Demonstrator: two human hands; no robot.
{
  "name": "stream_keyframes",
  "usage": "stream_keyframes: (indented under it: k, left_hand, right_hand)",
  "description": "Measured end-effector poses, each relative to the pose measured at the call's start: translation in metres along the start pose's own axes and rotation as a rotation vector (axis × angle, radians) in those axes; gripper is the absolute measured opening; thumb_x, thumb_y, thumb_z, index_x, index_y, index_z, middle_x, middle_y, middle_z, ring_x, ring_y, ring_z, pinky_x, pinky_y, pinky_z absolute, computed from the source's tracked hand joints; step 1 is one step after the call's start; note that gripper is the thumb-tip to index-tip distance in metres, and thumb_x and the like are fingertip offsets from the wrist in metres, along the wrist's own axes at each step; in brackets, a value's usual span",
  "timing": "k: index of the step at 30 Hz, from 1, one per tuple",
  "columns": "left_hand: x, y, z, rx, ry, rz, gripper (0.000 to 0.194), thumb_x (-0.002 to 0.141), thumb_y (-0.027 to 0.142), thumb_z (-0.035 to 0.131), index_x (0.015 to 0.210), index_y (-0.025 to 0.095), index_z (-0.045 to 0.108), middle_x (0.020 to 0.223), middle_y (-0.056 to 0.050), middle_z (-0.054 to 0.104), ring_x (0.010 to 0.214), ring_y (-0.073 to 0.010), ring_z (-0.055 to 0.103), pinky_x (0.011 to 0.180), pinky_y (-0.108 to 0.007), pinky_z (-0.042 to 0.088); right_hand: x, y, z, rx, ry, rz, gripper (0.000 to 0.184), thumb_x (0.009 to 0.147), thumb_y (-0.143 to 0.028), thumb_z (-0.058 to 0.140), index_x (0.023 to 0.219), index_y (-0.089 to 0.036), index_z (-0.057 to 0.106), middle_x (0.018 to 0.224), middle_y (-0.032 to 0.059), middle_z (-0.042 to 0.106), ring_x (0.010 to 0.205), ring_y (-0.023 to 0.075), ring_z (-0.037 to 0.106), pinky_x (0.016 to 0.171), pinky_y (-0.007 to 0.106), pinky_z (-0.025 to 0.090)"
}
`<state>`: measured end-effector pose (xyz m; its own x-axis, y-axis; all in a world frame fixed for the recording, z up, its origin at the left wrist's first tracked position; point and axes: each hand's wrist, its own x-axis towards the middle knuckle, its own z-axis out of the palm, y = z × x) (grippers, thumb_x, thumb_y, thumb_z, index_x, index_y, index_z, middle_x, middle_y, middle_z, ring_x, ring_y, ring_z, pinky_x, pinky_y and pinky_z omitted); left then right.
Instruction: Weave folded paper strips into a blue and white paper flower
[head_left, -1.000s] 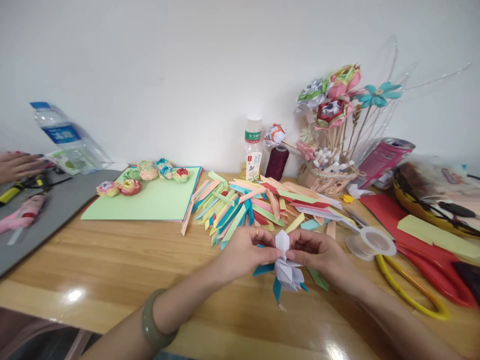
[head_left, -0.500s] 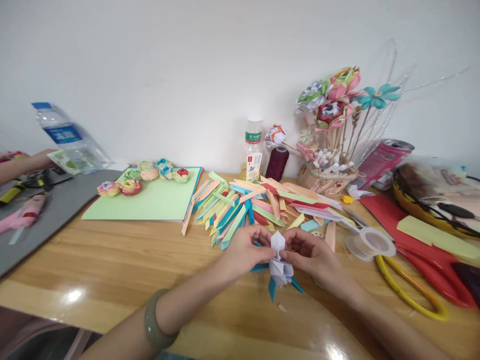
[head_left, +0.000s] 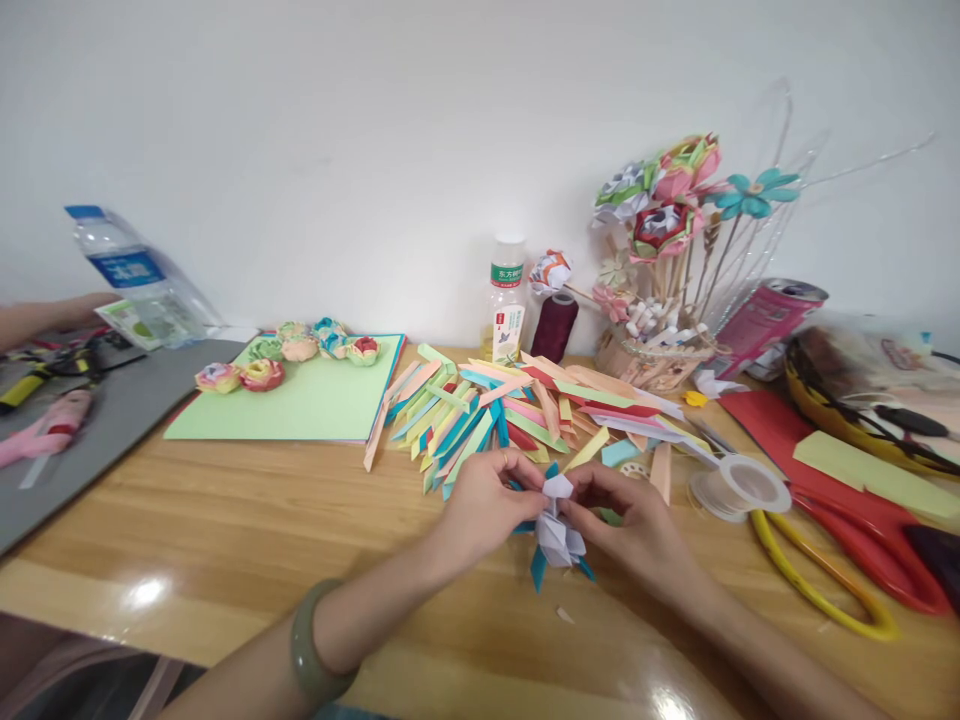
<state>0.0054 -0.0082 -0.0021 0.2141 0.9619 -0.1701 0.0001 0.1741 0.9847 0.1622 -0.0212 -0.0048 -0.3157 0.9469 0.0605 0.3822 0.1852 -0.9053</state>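
Note:
Between my hands is a folded paper flower (head_left: 559, 540), with white petals in the middle and blue strips sticking out around it. My left hand (head_left: 501, 497) pinches its upper left side between thumb and fingers. From the other side, my right hand (head_left: 616, 507) grips the white paper near the same fold, its fingers curled. Just beyond my hands spreads a pile of folded paper strips (head_left: 480, 410) in many colours. A small white scrap (head_left: 564, 615) lies on the table below the flower.
Several finished paper flowers (head_left: 261, 374) sit on green paper (head_left: 300, 415) at left. A bottle (head_left: 508, 305), thread spool (head_left: 555, 327) and flower basket (head_left: 652, 360) stand at the back. Scissors (head_left: 862, 560) and a ribbon spool (head_left: 739, 488) lie right. Another person's hand (head_left: 82, 310) is far left.
The paper flower has tilted and turned slightly in my fingers, and a blue tip now shows above the white petal. At far left, the other person's arm has shifted a little.

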Motion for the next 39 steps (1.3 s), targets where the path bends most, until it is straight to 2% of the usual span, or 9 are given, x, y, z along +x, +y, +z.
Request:
stream_keyframes:
  k: [14,19,22,24,27,30,32,36,39]
  left_hand:
    - [-0.001,0.003,0.0,0.032,-0.057,-0.035,0.008,0.059,0.017,0.06,0.064,0.014,0.054,0.063,0.001,0.054,0.056,-0.0092,0.049,0.052,-0.021,0.042]
    - [-0.004,-0.003,0.0,0.191,-0.021,0.12,0.002,0.064,0.014,0.055,0.063,0.015,0.055,0.064,0.001,0.053,0.059,-0.0096,0.049,0.054,-0.021,0.04]
    - [-0.006,-0.002,0.001,0.279,0.02,0.247,0.008,0.064,0.009,0.052,0.061,0.015,0.054,0.067,0.001,0.052,0.065,-0.0098,0.049,0.057,-0.021,0.038]
    - [-0.006,0.002,0.0,0.246,0.023,0.254,0.009,0.061,0.007,0.053,0.06,0.015,0.053,0.068,0.001,0.051,0.065,-0.0093,0.049,0.056,-0.02,0.037]
    - [-0.005,0.009,-0.001,-0.015,-0.042,0.098,0.013,0.061,0.012,0.057,0.073,0.016,0.053,0.066,0.002,0.052,0.063,-0.0094,0.05,0.057,-0.021,0.04]
    - [-0.004,0.013,-0.002,-0.246,-0.093,-0.064,0.026,0.066,0.024,0.057,0.091,0.016,0.053,0.075,0.0,0.056,0.064,-0.01,0.053,0.058,-0.022,0.043]
    - [-0.003,0.013,-0.002,-0.247,-0.115,-0.096,0.028,0.066,0.025,0.059,0.091,0.015,0.056,0.083,-0.003,0.058,0.065,-0.0095,0.053,0.058,-0.021,0.043]
    - [-0.001,0.008,-0.002,-0.118,-0.101,-0.053,0.021,0.059,0.016,0.065,0.079,0.013,0.059,0.068,0.0,0.058,0.059,-0.0082,0.05,0.057,-0.021,0.042]
    - [-0.001,0.004,-0.002,-0.073,0.01,0.111,0.011,0.06,0.015,0.064,0.069,0.014,0.057,0.067,0.0,0.057,0.062,-0.0096,0.052,0.061,-0.023,0.044]
  right_hand:
    - [-0.002,-0.002,-0.005,-0.053,0.003,-0.05,0.01,0.08,-0.027,0.052,0.078,-0.019,0.056,0.065,0.0006,0.062,0.058,0.014,0.058,0.052,0.023,0.044]
    - [-0.004,0.0,-0.007,-0.237,0.003,-0.168,0.008,0.082,-0.023,0.049,0.082,-0.02,0.056,0.066,0.0013,0.064,0.058,0.0139,0.059,0.053,0.023,0.044]
    - [-0.005,0.002,-0.01,-0.409,0.038,-0.286,0.009,0.082,-0.021,0.049,0.085,-0.02,0.057,0.067,0.0021,0.066,0.058,0.0146,0.06,0.052,0.024,0.043]
    - [-0.005,0.003,-0.011,-0.48,0.099,-0.338,0.009,0.081,-0.02,0.05,0.084,-0.02,0.058,0.066,0.0022,0.066,0.057,0.0146,0.06,0.052,0.024,0.043]
    - [-0.006,0.003,-0.014,-0.52,0.169,-0.39,0.008,0.08,-0.02,0.051,0.083,-0.021,0.059,0.068,0.0027,0.067,0.058,0.0148,0.06,0.054,0.026,0.044]
    - [-0.007,0.004,-0.016,-0.551,0.145,-0.433,0.01,0.08,-0.019,0.05,0.083,-0.022,0.059,0.07,0.0044,0.068,0.061,0.0164,0.062,0.056,0.028,0.046]
    - [-0.006,0.005,-0.017,-0.574,0.103,-0.489,0.013,0.081,-0.017,0.048,0.083,-0.023,0.059,0.074,0.0051,0.069,0.066,0.0171,0.063,0.058,0.029,0.047]
    - [-0.004,0.006,-0.02,-0.608,0.073,-0.603,0.019,0.081,-0.012,0.047,0.089,-0.024,0.058,0.084,0.0051,0.069,0.078,0.0175,0.063,0.065,0.03,0.048]
    - [-0.004,0.001,-0.021,-0.594,0.174,-0.55,0.018,0.08,-0.014,0.048,0.093,-0.025,0.055,0.086,0.0058,0.068,0.08,0.0191,0.062,0.068,0.033,0.047]
